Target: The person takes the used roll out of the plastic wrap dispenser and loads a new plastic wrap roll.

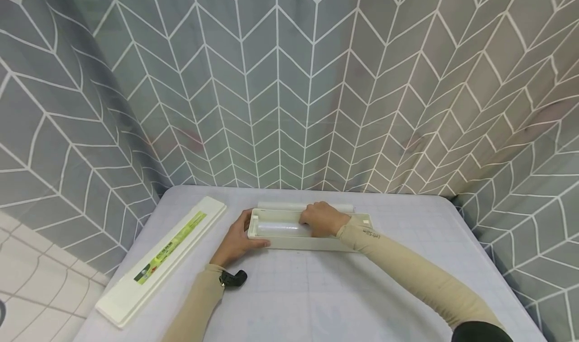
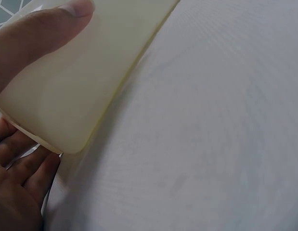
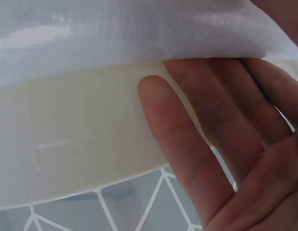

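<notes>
A long cream plastic box (image 1: 298,243) lies crosswise on the table, its top uncovered. Inside it is a roll of clear plastic film (image 1: 279,229), shiny and whitish in the right wrist view. My left hand (image 1: 236,237) grips the box's left end, thumb (image 2: 47,36) against the front wall and the other fingers round the end. My right hand (image 1: 323,219) reaches into the box and holds the roll, with its fingertips going under it, partly hidden by the film. The roll's right part is hidden behind my right hand and sleeve.
A second whitish roll (image 1: 280,206) lies right behind the box. To the left, a long white lid (image 1: 167,256) with a green label lies slanted on the white-covered table (image 1: 316,302). Patterned grey curtains (image 1: 294,80) hang behind and at both sides.
</notes>
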Demonstrator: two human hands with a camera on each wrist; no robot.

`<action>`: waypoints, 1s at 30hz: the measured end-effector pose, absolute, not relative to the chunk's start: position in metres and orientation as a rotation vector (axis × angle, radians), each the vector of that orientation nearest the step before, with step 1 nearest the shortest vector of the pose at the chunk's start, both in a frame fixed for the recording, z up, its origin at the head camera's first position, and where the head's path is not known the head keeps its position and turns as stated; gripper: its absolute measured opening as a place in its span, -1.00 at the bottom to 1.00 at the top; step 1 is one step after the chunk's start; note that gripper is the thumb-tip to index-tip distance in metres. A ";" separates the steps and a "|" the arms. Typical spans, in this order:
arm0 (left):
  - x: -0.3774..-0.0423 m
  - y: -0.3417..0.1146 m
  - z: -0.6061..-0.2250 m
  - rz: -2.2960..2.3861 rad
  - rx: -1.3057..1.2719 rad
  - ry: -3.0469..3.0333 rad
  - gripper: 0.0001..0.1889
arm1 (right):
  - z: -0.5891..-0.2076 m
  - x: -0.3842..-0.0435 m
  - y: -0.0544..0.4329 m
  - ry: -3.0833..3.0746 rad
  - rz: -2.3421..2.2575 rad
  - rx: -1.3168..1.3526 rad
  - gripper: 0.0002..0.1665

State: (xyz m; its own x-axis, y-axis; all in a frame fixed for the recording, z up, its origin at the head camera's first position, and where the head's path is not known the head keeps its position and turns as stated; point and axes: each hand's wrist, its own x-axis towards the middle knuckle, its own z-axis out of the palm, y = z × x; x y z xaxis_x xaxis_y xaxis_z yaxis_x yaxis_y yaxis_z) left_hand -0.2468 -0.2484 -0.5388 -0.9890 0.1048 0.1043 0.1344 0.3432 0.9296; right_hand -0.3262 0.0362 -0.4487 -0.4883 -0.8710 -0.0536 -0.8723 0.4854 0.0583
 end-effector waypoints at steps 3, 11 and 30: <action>-0.247 -0.248 -0.539 -1.760 -0.229 -2.555 0.07 | -0.449 -0.326 0.039 2.682 0.122 -1.569 -0.71; -0.249 -0.247 -0.539 -1.734 -0.238 -2.564 0.08 | -0.443 -0.324 0.047 2.672 0.092 -1.545 -0.72; -0.244 -0.248 -0.539 -1.709 -0.266 -2.620 0.27 | -0.437 -0.324 0.167 2.776 -0.808 -1.112 -0.26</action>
State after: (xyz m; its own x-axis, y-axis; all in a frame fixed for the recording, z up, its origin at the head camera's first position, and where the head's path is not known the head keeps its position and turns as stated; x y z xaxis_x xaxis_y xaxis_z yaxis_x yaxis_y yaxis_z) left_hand -0.2444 -0.2479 -0.5389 -0.9856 0.1405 0.0941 0.1428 0.3930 0.9084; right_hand -0.3236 0.1671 -0.4375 -0.7416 -0.6543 0.1481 -0.6315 0.6064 -0.4831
